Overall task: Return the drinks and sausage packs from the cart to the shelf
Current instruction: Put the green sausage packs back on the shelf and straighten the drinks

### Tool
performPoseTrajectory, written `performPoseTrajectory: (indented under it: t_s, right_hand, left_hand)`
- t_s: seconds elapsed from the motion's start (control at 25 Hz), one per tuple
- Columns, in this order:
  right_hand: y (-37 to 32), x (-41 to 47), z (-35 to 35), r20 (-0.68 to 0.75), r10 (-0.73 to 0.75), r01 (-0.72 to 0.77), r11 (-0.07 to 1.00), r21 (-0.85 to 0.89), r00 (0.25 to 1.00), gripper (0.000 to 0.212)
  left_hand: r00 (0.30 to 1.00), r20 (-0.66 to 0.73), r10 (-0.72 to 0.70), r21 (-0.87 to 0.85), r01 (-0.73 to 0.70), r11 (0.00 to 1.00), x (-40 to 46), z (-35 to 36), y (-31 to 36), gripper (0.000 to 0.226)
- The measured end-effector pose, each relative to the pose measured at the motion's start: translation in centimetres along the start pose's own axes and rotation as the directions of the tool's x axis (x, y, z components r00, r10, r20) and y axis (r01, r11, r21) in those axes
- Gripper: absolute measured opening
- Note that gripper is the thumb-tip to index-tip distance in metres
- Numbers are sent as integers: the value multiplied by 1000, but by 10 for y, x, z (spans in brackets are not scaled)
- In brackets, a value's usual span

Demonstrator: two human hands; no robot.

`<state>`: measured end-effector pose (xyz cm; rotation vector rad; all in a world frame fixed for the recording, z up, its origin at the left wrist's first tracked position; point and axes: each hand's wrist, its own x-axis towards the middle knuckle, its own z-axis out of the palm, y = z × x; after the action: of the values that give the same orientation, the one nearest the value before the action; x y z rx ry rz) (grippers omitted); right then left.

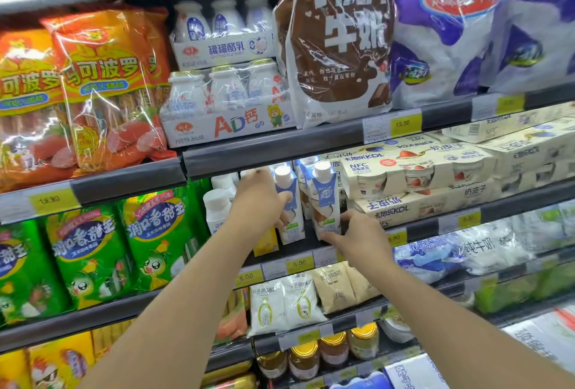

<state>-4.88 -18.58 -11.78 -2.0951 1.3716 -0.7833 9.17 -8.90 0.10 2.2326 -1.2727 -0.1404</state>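
Both bare forearms reach up from the lower edge toward the centre of the chilled shelf [280, 253]. The left hand [259, 202] grips one blue-and-white drink carton [291, 202] from its 9 o'clock side, thumb curled across the front, wrist roughly straight. The right hand [357, 234] sits at 5 o'clock of a second drink carton [325, 199] — fingers curled round its base, thumb raised near the carton's right edge. Both cartons stand upright and just beside each other on the shelf edge, white caps up; whether their bases rest fully on the shelf is hard to tell. At 9 o'clock of the cartons stand white bottles [217, 205]. Orange sausage packs [105, 86] hang at 10 o'clock, green sausage packs [90, 251] at 8 o'clock — well apart from both hands.
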Motion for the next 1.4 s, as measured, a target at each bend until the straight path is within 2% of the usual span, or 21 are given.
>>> performPoseTrajectory:
  t_s: [0.16, 0.36, 0.84, 1.08, 1.16, 1.24, 1.32, 1.4]
  right_hand:
    - [0, 1, -1, 11, -5, 5, 1000, 25, 1000, 39]
    - [-1, 2, -2, 18, -3, 2, 999, 38, 1000, 35]
    - [-6, 8, -1, 9, 5, -5, 1000, -1, 1000, 31]
    - [-4, 6, -1, 11, -8, 8, 999, 36, 1000, 37]
    - [-2, -1, -1, -25, 13, -10, 996, 91, 1000, 41]
    - [1, -9, -2, -86, 16, -6, 993, 120, 996, 40]
    - [-2, -17, -2, -96, -14, 24, 995, 100, 995, 35]
    - [-12, -25, 3, -67, -68, 74, 993, 90, 995, 32]
  left_hand:
    - [995, 59, -80, -163, 88, 983, 1, -3, 10, 42]
    - [994, 69, -83, -200, 96, 975, 2, -4, 7, 61]
    - [996, 72, -54, -100, 62, 993, -3, -6, 8, 65]
    - [994, 66, -90, -76, 95, 993, -5, -5, 10, 46]
    - [999, 17, -35, -32, 36, 999, -8, -1, 5, 35]
    - [990, -116, 82, 24, -80, 997, -17, 1, -8, 42]
    - [938, -258, 233, 56, -226, 973, -34, 4, -31, 52]
    - [864, -394, 312, 99, -298, 949, -54, 3, -60, 47]
